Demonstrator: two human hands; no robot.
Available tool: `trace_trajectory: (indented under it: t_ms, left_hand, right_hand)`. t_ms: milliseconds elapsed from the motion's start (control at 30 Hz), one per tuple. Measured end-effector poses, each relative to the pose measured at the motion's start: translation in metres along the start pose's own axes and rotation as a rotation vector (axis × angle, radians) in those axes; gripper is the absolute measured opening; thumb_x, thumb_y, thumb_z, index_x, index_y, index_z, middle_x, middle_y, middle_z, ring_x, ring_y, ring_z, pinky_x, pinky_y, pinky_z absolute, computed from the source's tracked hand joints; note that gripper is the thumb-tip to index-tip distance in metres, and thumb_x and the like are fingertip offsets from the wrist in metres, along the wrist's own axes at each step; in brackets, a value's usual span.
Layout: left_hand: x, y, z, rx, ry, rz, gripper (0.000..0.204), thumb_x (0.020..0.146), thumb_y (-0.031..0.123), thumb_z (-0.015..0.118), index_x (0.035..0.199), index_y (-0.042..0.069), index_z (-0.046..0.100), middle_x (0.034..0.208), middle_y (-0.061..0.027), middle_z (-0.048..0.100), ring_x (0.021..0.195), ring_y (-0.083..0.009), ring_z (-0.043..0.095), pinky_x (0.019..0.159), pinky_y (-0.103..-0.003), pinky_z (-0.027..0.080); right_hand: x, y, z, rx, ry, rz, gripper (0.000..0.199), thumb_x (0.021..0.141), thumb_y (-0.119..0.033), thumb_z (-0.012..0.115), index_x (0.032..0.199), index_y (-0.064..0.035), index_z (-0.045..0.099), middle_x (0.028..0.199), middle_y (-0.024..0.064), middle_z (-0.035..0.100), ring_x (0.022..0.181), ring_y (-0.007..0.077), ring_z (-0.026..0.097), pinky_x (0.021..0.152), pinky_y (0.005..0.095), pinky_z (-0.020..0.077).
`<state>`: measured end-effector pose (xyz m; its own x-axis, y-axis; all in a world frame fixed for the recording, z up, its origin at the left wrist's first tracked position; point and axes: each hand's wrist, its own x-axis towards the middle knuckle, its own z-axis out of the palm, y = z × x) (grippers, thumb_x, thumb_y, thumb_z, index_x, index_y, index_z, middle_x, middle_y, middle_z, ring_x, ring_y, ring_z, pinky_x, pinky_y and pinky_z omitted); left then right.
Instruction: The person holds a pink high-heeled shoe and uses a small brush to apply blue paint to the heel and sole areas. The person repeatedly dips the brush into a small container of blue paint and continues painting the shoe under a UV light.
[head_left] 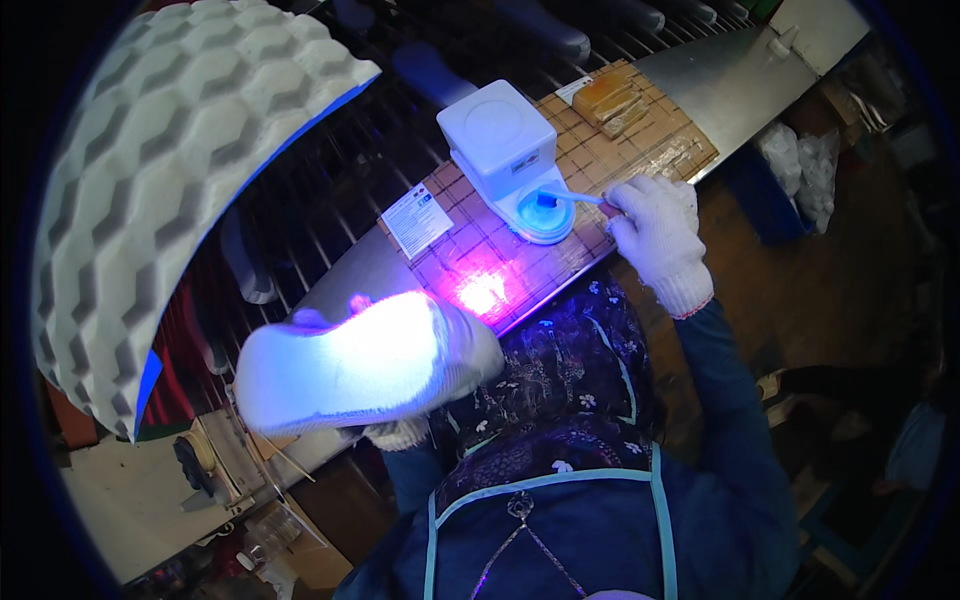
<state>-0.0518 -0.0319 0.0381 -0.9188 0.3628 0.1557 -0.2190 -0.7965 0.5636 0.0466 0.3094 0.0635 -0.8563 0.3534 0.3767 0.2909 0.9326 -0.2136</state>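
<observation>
My left hand point(397, 433), in a white knit glove, is mostly hidden under a pale shoe upper point(465, 345) and grips it from below. The flat underside of the shoe faces up and glows bright blue-white under a lamp's light. In my right hand point(660, 235), also gloved in white, is the handle of a brush point(575, 196), pinched between thumb and fingers. Its head rests in the round dish of a white glue dispenser point(497, 130). That dish looks light blue inside. The dispenser stands upright on a cardboard sheet point(440, 262), away from the shoe.
A white printed card point(417, 220) and an amber block point(612, 103) lie on the cardboard. Large white honeycomb-textured padding point(190, 150) looms at upper left. Beyond the metal bench edge is a rack of rods point(310, 235) with shoes. At right sits a blue crate point(765, 200) with plastic bags.
</observation>
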Motion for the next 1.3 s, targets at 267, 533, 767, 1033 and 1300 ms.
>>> trace_trajectory:
  t_ms: [267, 533, 767, 1033, 1300]
  left_hand:
    - [-0.005, 0.015, -0.039, 0.41, 0.253, 0.198, 0.105, 0.069, 0.059, 0.085, 0.148, 0.007, 0.04, 0.14, -0.0179, 0.056, 0.127, -0.0302, 0.058, 0.091, -0.048, 0.061]
    - [0.007, 0.004, -0.022, 0.375, 0.193, 0.379, 0.084, 0.071, 0.036, 0.089, 0.141, 0.009, 0.052, 0.134, -0.0104, 0.061, 0.124, -0.0288, 0.059, 0.109, -0.044, 0.048]
    - [0.026, -0.009, -0.034, 0.871, 0.288, 0.255, 0.047, 0.093, 0.012, 0.069, 0.137, 0.005, 0.054, 0.125, -0.0153, 0.064, 0.115, -0.0272, 0.064, 0.097, -0.042, 0.055]
    - [0.088, -0.023, -0.011, 1.374, -0.302, 1.161, 0.034, 0.088, 0.009, 0.071, 0.121, 0.007, 0.064, 0.123, -0.0202, 0.067, 0.113, -0.0373, 0.066, 0.096, -0.047, 0.055]
    - [0.088, 0.004, -0.001, 1.585, -0.391, 1.12, 0.04, 0.085, 0.009, 0.072, 0.124, 0.011, 0.063, 0.123, -0.0217, 0.067, 0.113, -0.0401, 0.066, 0.093, -0.049, 0.054]
  right_hand:
    - [0.008, -0.002, 0.013, -0.145, -0.066, -0.094, 0.008, 0.081, -0.021, 0.069, 0.09, -0.0199, 0.069, 0.086, 0.0017, 0.065, 0.087, 0.0254, 0.063, 0.077, 0.0445, 0.0431]
    - [0.007, -0.001, -0.004, 0.245, -0.285, 0.237, 0.007, 0.091, -0.023, 0.065, 0.09, -0.0162, 0.068, 0.079, 0.0021, 0.065, 0.076, 0.0197, 0.062, 0.07, 0.034, 0.0432]
    - [-0.005, 0.021, 0.021, 1.216, -0.423, 0.687, 0.016, 0.093, -0.019, 0.065, 0.093, -0.0029, 0.065, 0.077, -0.0002, 0.062, 0.071, 0.0069, 0.056, 0.063, 0.0223, 0.0414]
    - [0.01, -0.037, 0.006, 0.949, 0.086, 0.269, 0.009, 0.08, 0.005, 0.071, 0.086, 0.0014, 0.066, 0.08, 0.0064, 0.067, 0.081, 0.0146, 0.063, 0.065, 0.0302, 0.0495]
    - [0.007, -0.095, -0.04, 0.846, 0.165, -0.111, 0.014, 0.073, 0.001, 0.08, 0.084, 0.0002, 0.073, 0.093, 0.0099, 0.07, 0.084, 0.0229, 0.066, 0.073, 0.0317, 0.0511]
